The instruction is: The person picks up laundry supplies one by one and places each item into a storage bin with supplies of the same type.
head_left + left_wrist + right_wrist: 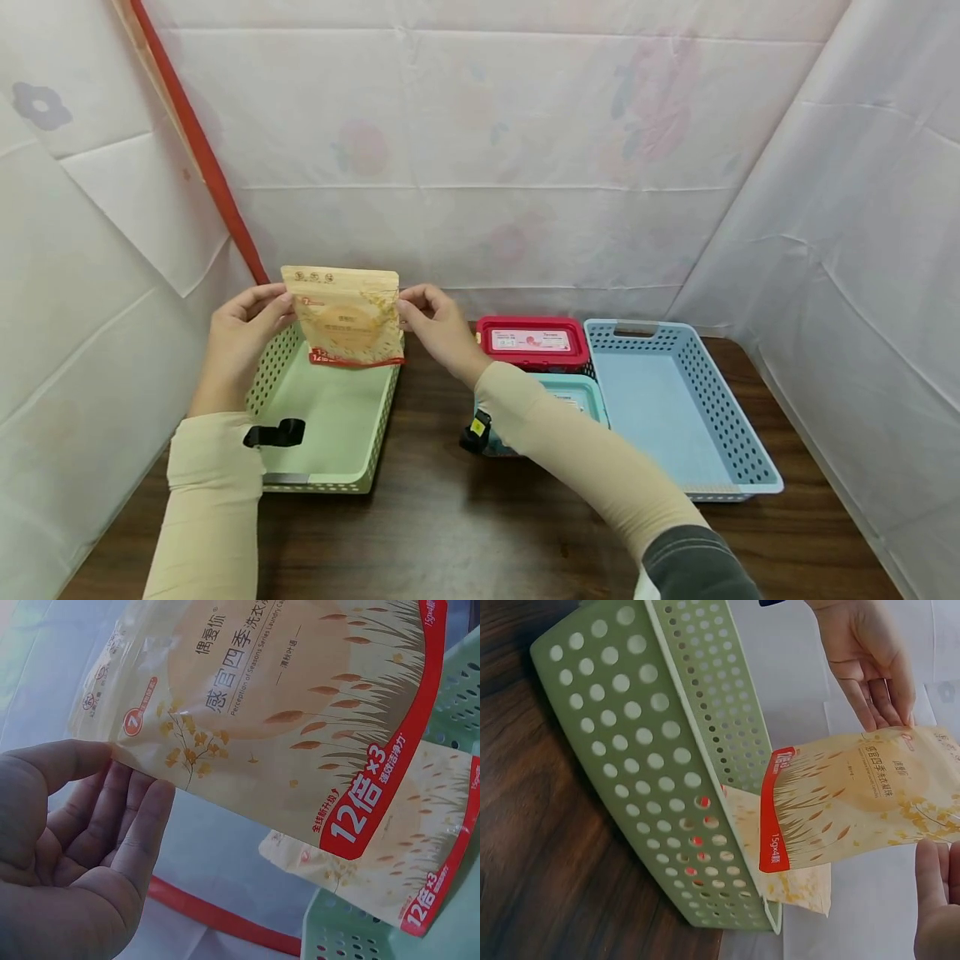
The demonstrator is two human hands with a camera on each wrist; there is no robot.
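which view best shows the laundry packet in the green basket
Left wrist: that laundry packet shows its red band and printed grasses. Right wrist shows parts behind the held packet and green basket; head: I can't make it out.

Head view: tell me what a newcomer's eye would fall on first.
Probably the cream packet with its red bottom band, held up by both hands over the green basket. Next, the red-lidded box just left of the blue basket. Then the red strip slanting down the left side, against the white cloth.
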